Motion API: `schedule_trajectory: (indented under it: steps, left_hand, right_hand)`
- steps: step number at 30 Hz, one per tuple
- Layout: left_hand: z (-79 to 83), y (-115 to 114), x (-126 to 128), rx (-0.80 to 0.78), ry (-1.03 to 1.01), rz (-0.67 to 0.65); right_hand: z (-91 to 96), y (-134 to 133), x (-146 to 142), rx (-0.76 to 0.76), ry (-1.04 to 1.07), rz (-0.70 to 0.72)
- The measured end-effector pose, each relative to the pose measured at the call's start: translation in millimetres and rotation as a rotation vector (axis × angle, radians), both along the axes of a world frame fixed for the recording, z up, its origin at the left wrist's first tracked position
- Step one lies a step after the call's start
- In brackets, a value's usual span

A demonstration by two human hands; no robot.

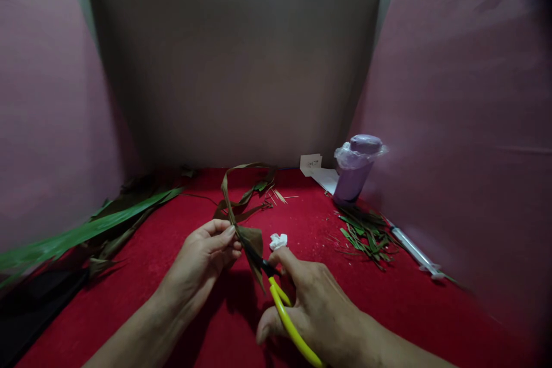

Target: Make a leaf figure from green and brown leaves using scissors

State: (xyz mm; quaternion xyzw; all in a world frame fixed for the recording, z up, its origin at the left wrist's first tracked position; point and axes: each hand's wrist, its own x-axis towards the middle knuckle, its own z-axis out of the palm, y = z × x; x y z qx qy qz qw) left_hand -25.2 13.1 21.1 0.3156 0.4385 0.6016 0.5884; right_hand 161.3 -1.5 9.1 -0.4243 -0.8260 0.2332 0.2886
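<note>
A brown dried leaf strip [227, 187] is pinched between the thumb and fingers of my left hand [204, 253]. The strip loops up and back from there, and a wider flap [252, 238] of leaf hangs on its right side. My right hand [313, 293] grips yellow-handled scissors [291, 328]. Their dark blades lie against the leaf just right of my left fingertips; how far the blades are apart I cannot make out. Right behind my right hand sits a crumpled white tissue [278, 241] on the red cloth [241, 333].
Long green leaves [107, 227] and brown ones lie at left, by a black cloth [47, 293]. Toothpicks [280, 196] are scattered behind my hands. At right are a purple cup [351, 181] with plastic wrap, green leaf scraps [368, 236], a syringe [414, 250] and white cards [310, 164]. Pink walls flank both sides.
</note>
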Motion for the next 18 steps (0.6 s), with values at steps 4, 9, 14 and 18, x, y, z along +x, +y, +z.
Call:
schedule_trajectory:
  steps: [4, 9, 14, 18]
  left_hand:
    - [0.3, -1.5, 2.9, -0.002, 0.017, -0.021]
    - [1.1, -2.8, 5.2, -0.017, 0.028, -0.017]
    - [3.1, -2.2, 5.1, -0.027, 0.029, -0.004]
    - [5.2, -2.7, 5.8, -0.028, 0.03, -0.002]
  right_hand:
    - [-3.3, 2.0, 1.1, 0.02, -0.001, 0.024]
    - [-10.7, 5.2, 2.6, 0.063, 0.004, 0.039]
    - [-12.6, 6.4, 2.2, 0.069, 0.02, 0.039]
    - [-14.1, 7.9, 1.7, 0.082, 0.041, 0.044]
